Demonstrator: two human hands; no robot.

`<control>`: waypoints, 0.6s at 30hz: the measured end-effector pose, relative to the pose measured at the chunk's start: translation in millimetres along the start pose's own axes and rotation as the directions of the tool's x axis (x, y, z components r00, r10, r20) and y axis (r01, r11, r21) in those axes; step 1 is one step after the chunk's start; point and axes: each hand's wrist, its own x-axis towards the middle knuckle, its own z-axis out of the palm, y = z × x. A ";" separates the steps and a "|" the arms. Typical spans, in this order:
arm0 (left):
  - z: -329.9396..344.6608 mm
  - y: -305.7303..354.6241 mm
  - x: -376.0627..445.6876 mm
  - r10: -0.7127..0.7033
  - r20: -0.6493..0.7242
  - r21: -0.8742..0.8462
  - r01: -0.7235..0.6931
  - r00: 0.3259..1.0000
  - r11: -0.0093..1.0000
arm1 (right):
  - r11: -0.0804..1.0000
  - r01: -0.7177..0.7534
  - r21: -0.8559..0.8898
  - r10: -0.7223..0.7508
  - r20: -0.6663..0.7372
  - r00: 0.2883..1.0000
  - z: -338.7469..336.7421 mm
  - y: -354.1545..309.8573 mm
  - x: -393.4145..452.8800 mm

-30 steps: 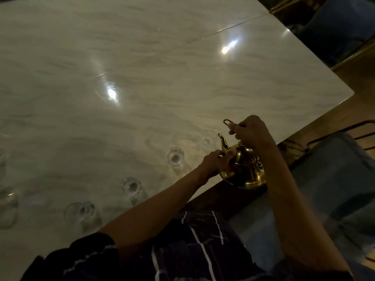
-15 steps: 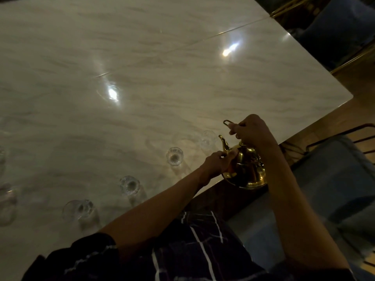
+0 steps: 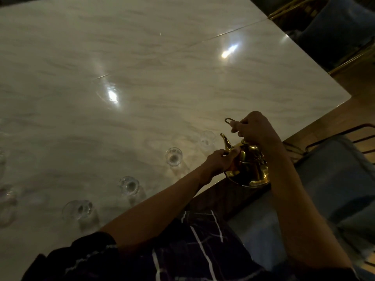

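A shiny gold teapot (image 3: 251,169) hangs at the near edge of the marble table (image 3: 162,78), its spout pointing left toward a small clear glass (image 3: 207,139). My right hand (image 3: 256,129) grips the teapot's thin wire handle from above. My left hand (image 3: 221,161) is curled against the pot's left side below the spout. More small clear glasses stand in a row along the near edge: one (image 3: 173,156) just left of the pot, another (image 3: 129,185), and a third (image 3: 78,209).
Further glasses (image 3: 6,199) sit blurred at the far left edge. A blue cushioned chair (image 3: 334,189) with a dark metal frame stands right of me. Another blue chair (image 3: 334,31) stands beyond the table's far right corner.
The teapot and both hands have barely shifted, edging slightly right and up; the grip is the same.
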 end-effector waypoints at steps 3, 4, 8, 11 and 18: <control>0.3 3.0 -1.6 0.009 0.004 -0.011 -0.009 1.000 1.000 | 1.000 0.011 -0.011 -0.011 -0.004 1.000 -2.7 -1.0 -0.5; 0.1 3.7 -2.1 0.009 0.010 -0.021 -0.009 1.000 1.000 | 1.000 0.013 -0.010 -0.013 -0.002 1.000 -3.8 -1.6 -0.8; 0.3 5.4 -3.6 0.003 0.012 -0.042 -0.003 1.000 0.999 | 1.000 0.029 -0.004 -0.029 -0.001 1.000 -7.6 -4.0 -3.0; 1.5 7.2 -4.9 0.021 0.006 -0.036 -0.021 1.000 0.999 | 1.000 0.028 0.002 -0.028 0.005 1.000 -10.3 -6.2 -4.1; 3.0 7.8 -6.6 0.017 -0.003 -0.047 -0.017 1.000 0.999 | 0.999 0.042 0.009 -0.042 0.017 0.999 -13.7 -8.0 -7.8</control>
